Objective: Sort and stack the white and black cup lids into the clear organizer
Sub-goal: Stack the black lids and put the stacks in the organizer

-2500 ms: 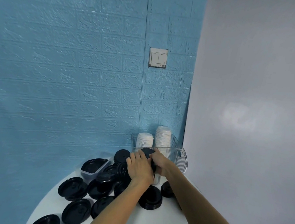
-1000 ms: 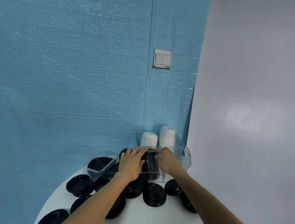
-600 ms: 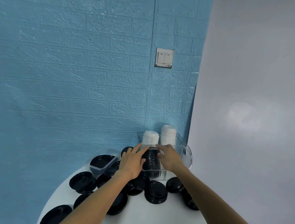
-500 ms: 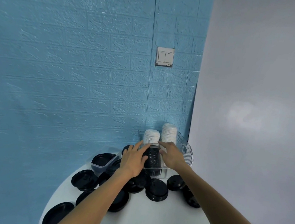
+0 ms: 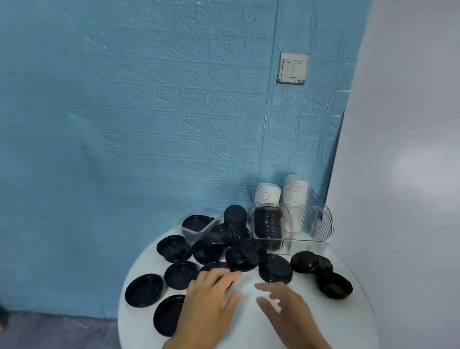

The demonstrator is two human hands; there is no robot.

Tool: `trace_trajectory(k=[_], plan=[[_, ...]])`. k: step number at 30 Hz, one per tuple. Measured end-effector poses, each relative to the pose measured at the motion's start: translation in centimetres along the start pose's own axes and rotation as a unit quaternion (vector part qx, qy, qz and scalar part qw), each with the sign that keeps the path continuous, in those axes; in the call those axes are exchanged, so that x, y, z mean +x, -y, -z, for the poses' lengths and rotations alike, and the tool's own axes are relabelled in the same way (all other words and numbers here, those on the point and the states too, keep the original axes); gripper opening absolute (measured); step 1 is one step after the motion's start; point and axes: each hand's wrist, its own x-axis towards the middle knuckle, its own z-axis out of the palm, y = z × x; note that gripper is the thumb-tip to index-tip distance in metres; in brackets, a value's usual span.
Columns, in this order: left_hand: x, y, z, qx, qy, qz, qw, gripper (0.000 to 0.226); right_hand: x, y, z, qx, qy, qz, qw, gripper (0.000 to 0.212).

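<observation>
Over the near half of the round white table (image 5: 320, 335), both hands spread flat, fingers loose, holding nothing: left hand (image 5: 209, 297) beside right hand (image 5: 286, 313), apart. Scattered black lids (image 5: 244, 255) just beyond. Farther back, against the blue wall, clear organizer (image 5: 322, 224) with white lid stacks (image 5: 293, 196) and a black lid stack (image 5: 267, 223).
</observation>
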Motion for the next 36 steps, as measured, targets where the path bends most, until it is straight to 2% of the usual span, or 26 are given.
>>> trace_trajectory(k=[2, 6, 10, 18, 27, 31, 33, 36], plan=[[-2.8, 0.1, -1.0, 0.017, 0.019, -0.001, 1.000, 0.052, -1.7, -0.4, -1.8, -0.028, 0.008, 0.004, 1.000, 0.025], [-5.8, 0.1, -2.3, -0.003, -0.001, -0.022, 1.000, 0.034, -3.1, -0.7, -3.5, -0.083, 0.021, 0.015, 0.996, 0.036], [-7.2, 1.2, -3.2, 0.014, 0.009, -0.001, 1.000, 0.039, -3.7, -0.8, -4.1, -0.138, 0.047, 0.030, 0.989, 0.039], [-7.2, 1.3, -2.8, 0.026, -0.013, 0.002, 1.000, 0.039, -3.9, -0.5, -4.2, -0.155, 0.045, 0.029, 0.987, 0.038], [-7.3, 4.1, -0.3, 0.035, -0.068, 0.075, 0.994, 0.047, -3.2, 1.0, -5.2, -0.150, 0.046, 0.019, 0.987, 0.034], [-7.2, 5.6, 0.4, 0.046, 0.004, 0.133, 0.990, 0.065, -1.9, 3.0, -6.1, -0.126, 0.065, 0.044, 0.989, 0.035], [-7.3, 6.2, 0.4, 0.043, 0.039, 0.140, 0.988, 0.062, -1.3, 3.8, -6.6, -0.119, 0.069, 0.053, 0.989, 0.036], [-7.6, 6.4, 0.3, 0.046, 0.043, 0.117, 0.991, 0.051, -0.9, 4.2, -7.3, -0.115, 0.071, 0.053, 0.989, 0.036]])
